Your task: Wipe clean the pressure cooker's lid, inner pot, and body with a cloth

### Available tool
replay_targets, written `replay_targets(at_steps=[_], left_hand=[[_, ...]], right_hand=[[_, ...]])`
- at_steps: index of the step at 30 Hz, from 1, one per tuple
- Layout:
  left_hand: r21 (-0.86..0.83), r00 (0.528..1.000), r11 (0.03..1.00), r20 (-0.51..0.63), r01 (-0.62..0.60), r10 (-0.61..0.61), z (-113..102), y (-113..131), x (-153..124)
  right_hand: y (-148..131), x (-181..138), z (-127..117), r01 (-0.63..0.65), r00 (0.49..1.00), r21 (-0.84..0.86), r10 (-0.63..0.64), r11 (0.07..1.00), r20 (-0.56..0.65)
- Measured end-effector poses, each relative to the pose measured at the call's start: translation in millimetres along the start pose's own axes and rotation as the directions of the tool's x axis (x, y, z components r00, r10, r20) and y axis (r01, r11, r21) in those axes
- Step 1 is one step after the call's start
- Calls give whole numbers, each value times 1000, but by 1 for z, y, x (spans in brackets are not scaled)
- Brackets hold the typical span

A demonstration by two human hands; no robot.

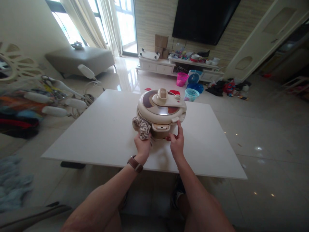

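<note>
A cream electric pressure cooker [160, 111] stands on the white table [103, 132], its lid closed and its small control panel facing me. Bunched in my left hand [143, 146] is a brown-and-cream patterned cloth [142, 127], pressed to the cooker's lower left front. My left fingers are mostly hidden behind the cloth. On the other side, my right hand [177, 143] steadies the cooker, its index finger stretched up to the tab on the rim and its thumb against the lower body. Its remaining fingers are partly hidden.
Beyond the table stand a pink basket [182, 79] and a light-blue basket [191, 94] on the floor. A white lamp-like fixture with several arms [74, 103] lies at the left. Cluttered white cabinets [156, 67] line the far wall under a television [205, 21].
</note>
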State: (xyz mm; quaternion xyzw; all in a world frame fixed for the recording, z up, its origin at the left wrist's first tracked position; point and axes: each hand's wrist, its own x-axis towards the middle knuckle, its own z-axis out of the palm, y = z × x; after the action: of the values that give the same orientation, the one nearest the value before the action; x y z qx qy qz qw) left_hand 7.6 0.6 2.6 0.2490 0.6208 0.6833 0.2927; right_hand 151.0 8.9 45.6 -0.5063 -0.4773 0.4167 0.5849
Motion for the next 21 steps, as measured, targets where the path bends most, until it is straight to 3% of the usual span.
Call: replay_targets(at_steps=[21], left_hand=[[110,997,991,-2,-78,79,0,6,-3]], right_hand=[[-2,4,-10,-2,1000,60,0,998,19]])
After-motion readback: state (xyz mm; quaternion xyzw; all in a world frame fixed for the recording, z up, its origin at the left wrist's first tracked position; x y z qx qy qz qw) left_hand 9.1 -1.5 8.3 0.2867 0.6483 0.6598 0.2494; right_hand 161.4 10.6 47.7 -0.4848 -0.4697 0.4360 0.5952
